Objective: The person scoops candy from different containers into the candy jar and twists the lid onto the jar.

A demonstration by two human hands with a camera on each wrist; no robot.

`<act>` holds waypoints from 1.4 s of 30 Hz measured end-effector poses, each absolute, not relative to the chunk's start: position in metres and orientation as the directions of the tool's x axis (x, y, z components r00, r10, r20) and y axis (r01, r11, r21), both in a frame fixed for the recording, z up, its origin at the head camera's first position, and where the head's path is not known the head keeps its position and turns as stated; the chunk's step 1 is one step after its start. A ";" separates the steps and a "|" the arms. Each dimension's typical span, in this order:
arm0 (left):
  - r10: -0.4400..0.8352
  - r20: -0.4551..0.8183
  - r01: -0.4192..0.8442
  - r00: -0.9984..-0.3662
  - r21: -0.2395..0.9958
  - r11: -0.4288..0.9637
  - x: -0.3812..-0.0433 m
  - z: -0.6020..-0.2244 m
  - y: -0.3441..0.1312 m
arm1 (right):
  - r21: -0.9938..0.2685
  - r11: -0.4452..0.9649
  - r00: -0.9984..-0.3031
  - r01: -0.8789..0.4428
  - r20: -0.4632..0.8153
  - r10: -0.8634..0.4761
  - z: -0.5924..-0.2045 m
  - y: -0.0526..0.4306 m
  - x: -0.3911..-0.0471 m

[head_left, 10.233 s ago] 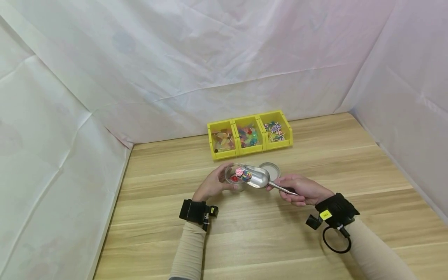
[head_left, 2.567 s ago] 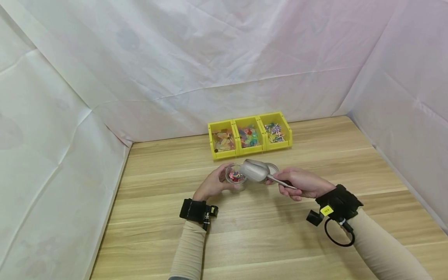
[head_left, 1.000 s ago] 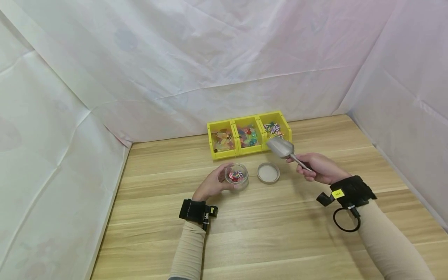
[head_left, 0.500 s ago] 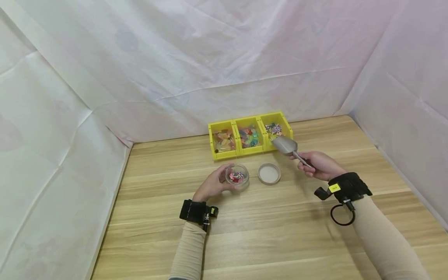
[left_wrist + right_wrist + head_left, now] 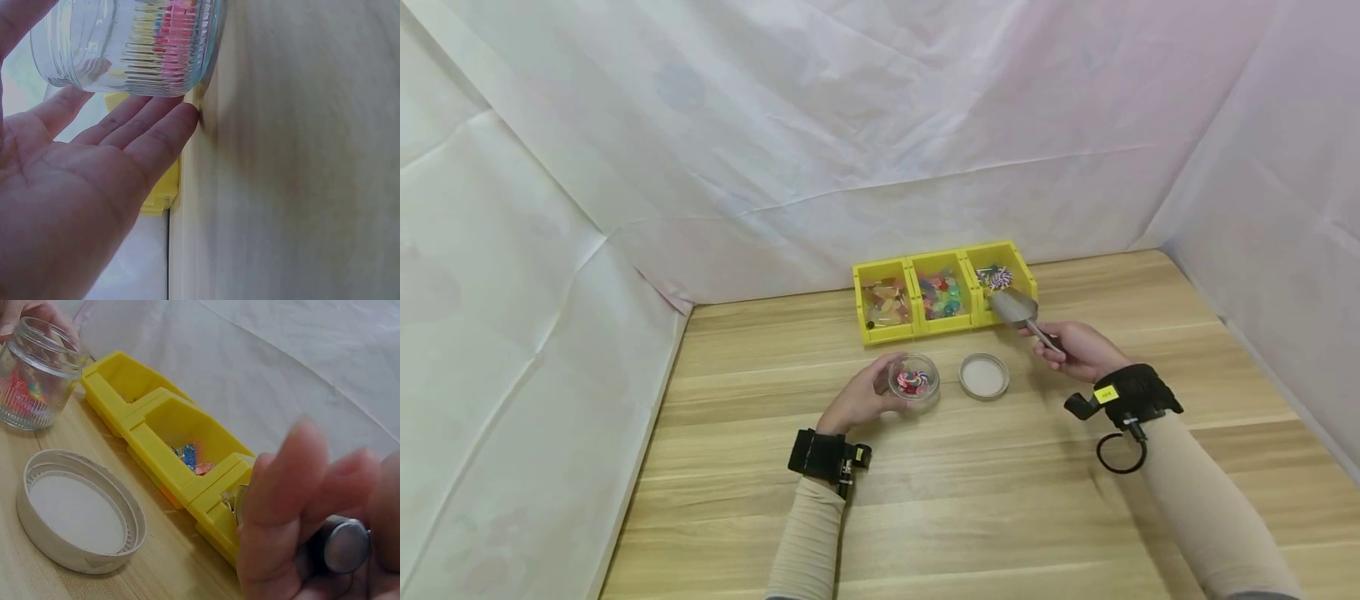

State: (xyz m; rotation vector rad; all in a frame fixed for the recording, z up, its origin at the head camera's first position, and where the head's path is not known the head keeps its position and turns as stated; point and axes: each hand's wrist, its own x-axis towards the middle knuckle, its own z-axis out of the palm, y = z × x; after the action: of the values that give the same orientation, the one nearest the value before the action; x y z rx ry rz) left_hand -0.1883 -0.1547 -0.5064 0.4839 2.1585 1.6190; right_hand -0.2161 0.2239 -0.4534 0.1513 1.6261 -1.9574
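Note:
A ribbed glass jar (image 5: 925, 398) stands uncapped on the table with swirl lollipops and red pieces inside. Thumb and fingers of my left hand (image 5: 863, 397) grip its sides; the left wrist view shows the fingers around the glass (image 5: 106, 69). My right hand (image 5: 1081, 350) holds a metal scoop (image 5: 1018, 308) by its handle, whose round end (image 5: 347, 547) shows in the right wrist view. The scoop's bowl tilts into the front of the right yellow bin (image 5: 1028, 271), over the lollipops (image 5: 998, 277). Its tip is hidden among them.
Joined to that bin are a middle bin (image 5: 942, 325) of colourful candy pieces and a left bin (image 5: 886, 335) of amber and pinkish ones. The jar's lid (image 5: 983, 377) lies inside up between jar and right hand. White cloth (image 5: 820, 125) hangs behind the bins.
Earlier the scoop held lollipops over the jar, then tipped there; lollipops now lie in the jar. My right hand has since carried the scoop to the right bin. The left hand stays put.

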 end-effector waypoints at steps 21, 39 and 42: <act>0.487 -0.125 0.021 -0.864 0.959 0.283 -0.187 -0.505 -0.154 | -0.780 -0.256 -0.801 0.571 -0.460 -0.383 -0.463 0.217 -0.242; 0.509 -0.091 0.046 -0.856 0.967 0.250 -0.189 -0.508 -0.153 | -0.770 -0.310 -0.813 0.558 -0.432 -0.390 -0.462 0.215 -0.256; 0.510 -0.091 0.049 -0.855 0.966 0.253 -0.189 -0.509 -0.154 | -0.766 -0.318 -0.815 0.558 -0.433 -0.386 -0.463 0.214 -0.257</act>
State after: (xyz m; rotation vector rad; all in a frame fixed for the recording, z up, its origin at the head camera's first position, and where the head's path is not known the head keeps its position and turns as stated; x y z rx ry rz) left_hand -0.1893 -0.1536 -0.5089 0.5103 2.1448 1.6325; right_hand -0.2575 0.2139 -0.4634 0.2262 1.3465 -2.1513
